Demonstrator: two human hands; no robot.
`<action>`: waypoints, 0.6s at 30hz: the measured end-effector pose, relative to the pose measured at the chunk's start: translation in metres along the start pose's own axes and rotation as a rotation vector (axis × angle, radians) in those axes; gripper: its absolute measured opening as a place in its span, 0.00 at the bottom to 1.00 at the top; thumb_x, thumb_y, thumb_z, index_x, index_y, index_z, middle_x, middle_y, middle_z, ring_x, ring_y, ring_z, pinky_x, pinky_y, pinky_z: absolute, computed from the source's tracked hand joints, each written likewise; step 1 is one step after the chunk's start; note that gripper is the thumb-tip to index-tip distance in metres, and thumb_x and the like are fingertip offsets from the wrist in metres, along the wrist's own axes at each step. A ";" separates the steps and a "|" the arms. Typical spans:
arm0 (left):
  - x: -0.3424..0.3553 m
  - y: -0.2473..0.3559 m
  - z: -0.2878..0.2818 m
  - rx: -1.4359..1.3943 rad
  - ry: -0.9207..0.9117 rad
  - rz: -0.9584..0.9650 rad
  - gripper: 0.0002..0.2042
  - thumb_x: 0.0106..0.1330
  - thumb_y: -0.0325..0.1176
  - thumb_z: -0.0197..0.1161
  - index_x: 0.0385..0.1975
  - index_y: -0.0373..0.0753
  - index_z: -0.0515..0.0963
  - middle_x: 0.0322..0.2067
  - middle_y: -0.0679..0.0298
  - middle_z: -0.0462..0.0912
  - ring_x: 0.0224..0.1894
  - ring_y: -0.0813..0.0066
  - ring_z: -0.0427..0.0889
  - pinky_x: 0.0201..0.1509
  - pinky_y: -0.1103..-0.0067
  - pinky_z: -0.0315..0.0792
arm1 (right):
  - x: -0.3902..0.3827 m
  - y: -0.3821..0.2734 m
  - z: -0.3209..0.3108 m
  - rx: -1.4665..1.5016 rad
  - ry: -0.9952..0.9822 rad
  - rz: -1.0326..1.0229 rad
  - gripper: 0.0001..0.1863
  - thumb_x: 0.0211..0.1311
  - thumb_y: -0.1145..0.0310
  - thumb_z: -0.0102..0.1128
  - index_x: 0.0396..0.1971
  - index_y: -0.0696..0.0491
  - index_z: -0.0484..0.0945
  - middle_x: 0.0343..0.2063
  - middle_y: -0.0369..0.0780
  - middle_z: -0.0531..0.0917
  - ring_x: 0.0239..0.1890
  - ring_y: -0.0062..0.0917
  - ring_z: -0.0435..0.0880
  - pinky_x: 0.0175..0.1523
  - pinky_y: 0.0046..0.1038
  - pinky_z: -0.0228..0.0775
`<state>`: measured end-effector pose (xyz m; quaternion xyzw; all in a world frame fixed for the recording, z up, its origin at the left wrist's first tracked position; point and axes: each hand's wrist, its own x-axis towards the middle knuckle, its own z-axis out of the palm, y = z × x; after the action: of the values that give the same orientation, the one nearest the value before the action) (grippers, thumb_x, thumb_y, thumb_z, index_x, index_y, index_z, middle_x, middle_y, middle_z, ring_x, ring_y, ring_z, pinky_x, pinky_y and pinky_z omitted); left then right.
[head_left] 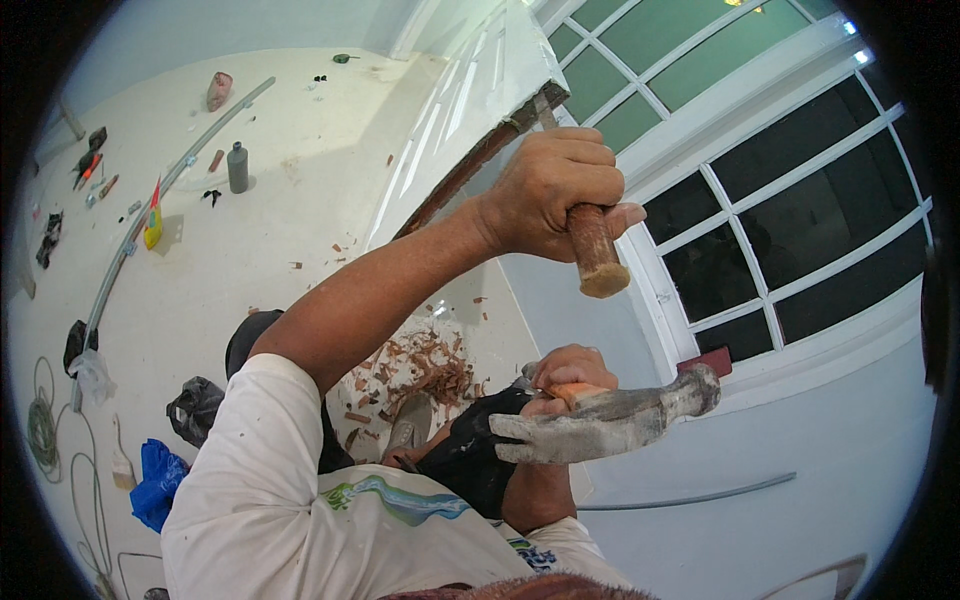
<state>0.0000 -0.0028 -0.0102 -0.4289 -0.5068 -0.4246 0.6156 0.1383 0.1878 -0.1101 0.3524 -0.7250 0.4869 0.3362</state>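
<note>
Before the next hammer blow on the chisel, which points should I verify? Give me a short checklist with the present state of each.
1. Left hand grips the wooden chisel handle firmly: ok.
2. Chisel blade seated in the brown cut edge of the white door: cannot tell, the hand hides the tip.
3. Right hand holds the hammer: ok.
4. Handle end free for the strike: ok, it sticks out below the fist.
5. Fingers away from the struck end: not ok, the thumb lies close to it.
6. Footing: not ok, wood shavings cover the floor below.
</note>
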 end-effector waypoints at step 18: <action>-0.005 0.001 -0.017 -0.112 0.001 -0.058 0.21 0.56 0.34 0.76 0.15 0.43 0.66 0.16 0.67 0.63 0.20 0.68 0.63 0.23 0.70 0.56 | 0.020 0.002 0.008 -0.411 -0.113 -0.297 0.16 0.72 0.60 0.62 0.33 0.58 0.75 0.17 0.36 0.76 0.19 0.26 0.76 0.25 0.28 0.67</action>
<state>0.0043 -0.0182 -0.0176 -0.4476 -0.4942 -0.4704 0.5781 0.1252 0.1768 -0.0970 0.4060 -0.7666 0.2540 0.4277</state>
